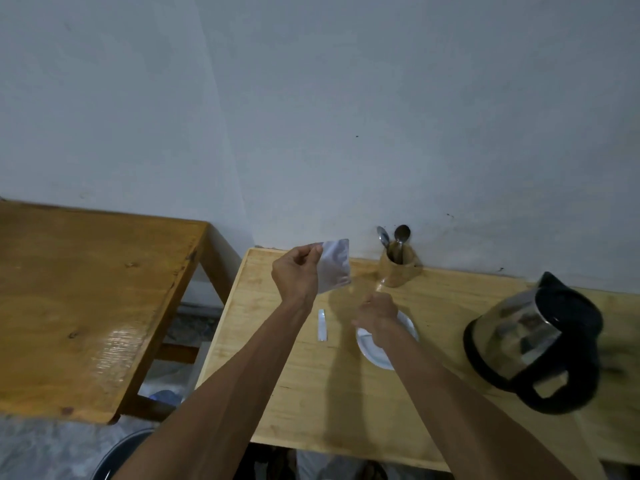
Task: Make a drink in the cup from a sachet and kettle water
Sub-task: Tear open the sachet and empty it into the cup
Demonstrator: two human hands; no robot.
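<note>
Head view: your left hand [294, 271] pinches the flat silvery sachet [334, 265]; your right hand [375, 315], blurred, seems clenched over the round white saucer [407, 327].

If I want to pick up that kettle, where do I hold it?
Hold the kettle by its black loop handle, which points toward the near edge of the table. Come from the near side and wrap your fingers through the loop. The body is glass and may be hot, so the handle looks safest. The spout faces the wall.
</note>
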